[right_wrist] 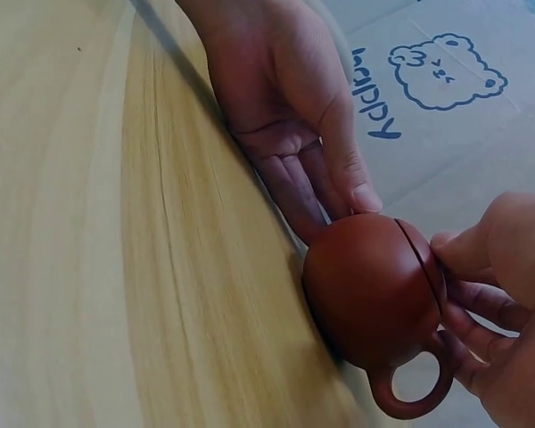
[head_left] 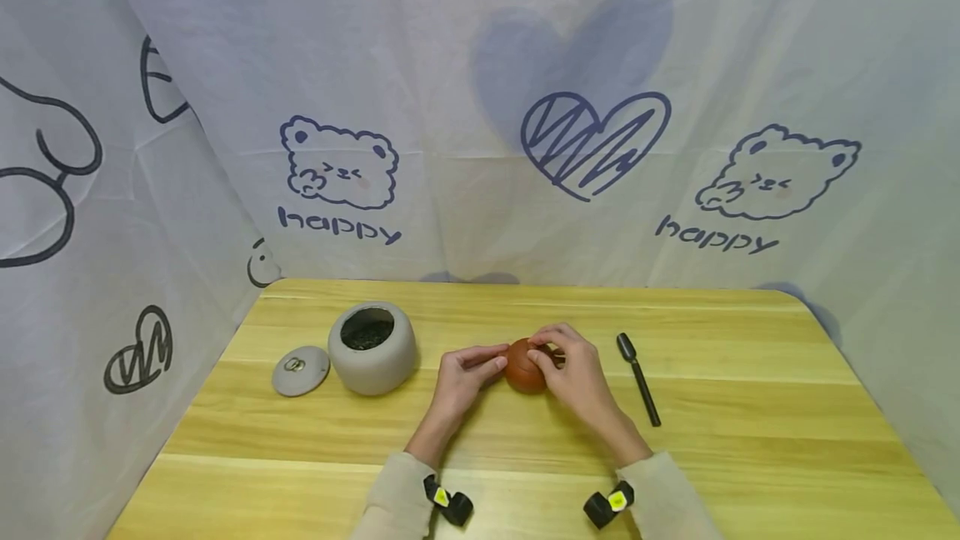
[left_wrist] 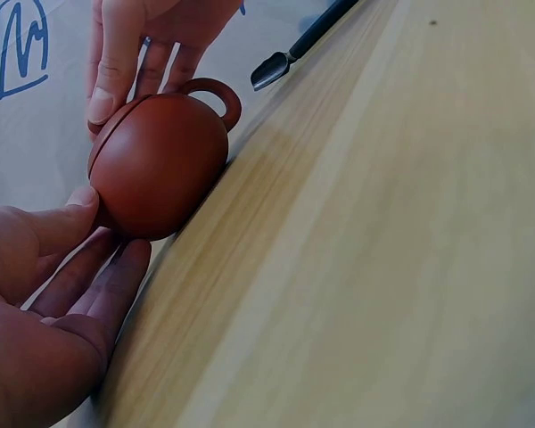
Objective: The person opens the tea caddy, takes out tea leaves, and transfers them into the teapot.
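Note:
A small reddish-brown clay teapot point(head_left: 522, 375) stands on the wooden table between both hands. My left hand point(head_left: 457, 382) pinches it at the spout side, thumb above and fingers lower down; the spout is mostly hidden by them. From the other side my right hand point(head_left: 581, 377) reaches over the top and pinches the teapot lid point(right_wrist: 421, 259) at its knob, which the fingers cover. A thin seam shows where the lid sits on the pot. The ring handle point(left_wrist: 225, 100) points to the right, under the right hand.
At the left stands a grey round jar point(head_left: 372, 369), uncovered, with dark loose leaves inside. Its grey lid point(head_left: 301, 372), with a ring on top, lies beside it. To the right lies a black scoop point(head_left: 639, 382). A printed cloth point(head_left: 465, 215) hangs behind the wooden table point(head_left: 765, 407).

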A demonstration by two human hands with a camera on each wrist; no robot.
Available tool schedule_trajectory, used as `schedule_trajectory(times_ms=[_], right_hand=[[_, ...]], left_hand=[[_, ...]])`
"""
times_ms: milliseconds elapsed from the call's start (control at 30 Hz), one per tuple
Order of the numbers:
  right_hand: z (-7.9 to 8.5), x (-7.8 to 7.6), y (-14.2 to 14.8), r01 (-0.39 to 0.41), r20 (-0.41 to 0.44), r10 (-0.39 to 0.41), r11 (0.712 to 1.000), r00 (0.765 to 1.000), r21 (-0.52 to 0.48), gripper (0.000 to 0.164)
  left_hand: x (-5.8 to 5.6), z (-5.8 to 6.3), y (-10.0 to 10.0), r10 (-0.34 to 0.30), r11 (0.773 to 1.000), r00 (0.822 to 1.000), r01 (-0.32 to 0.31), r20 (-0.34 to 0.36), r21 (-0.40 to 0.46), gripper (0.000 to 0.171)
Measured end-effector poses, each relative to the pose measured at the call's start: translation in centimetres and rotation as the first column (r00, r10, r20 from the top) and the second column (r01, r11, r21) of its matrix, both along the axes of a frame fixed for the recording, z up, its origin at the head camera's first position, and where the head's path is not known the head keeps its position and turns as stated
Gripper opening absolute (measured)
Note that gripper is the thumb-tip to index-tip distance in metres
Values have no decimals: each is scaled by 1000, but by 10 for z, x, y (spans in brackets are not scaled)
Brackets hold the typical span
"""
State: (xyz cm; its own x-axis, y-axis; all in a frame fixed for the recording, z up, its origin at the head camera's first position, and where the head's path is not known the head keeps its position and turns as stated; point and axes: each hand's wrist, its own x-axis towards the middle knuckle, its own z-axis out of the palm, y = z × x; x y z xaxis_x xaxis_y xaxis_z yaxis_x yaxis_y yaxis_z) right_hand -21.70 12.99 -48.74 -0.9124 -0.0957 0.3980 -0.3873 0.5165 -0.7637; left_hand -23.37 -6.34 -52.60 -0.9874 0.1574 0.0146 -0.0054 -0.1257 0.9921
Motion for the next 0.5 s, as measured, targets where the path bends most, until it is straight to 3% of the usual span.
schedule_trajectory(times_ms=[500], right_hand=[[2, 2, 1, -1, 9, 1, 1000, 1000, -18, 13]], left_hand=[[1, 5, 0, -14, 1000, 1000, 14, 4, 11, 25]])
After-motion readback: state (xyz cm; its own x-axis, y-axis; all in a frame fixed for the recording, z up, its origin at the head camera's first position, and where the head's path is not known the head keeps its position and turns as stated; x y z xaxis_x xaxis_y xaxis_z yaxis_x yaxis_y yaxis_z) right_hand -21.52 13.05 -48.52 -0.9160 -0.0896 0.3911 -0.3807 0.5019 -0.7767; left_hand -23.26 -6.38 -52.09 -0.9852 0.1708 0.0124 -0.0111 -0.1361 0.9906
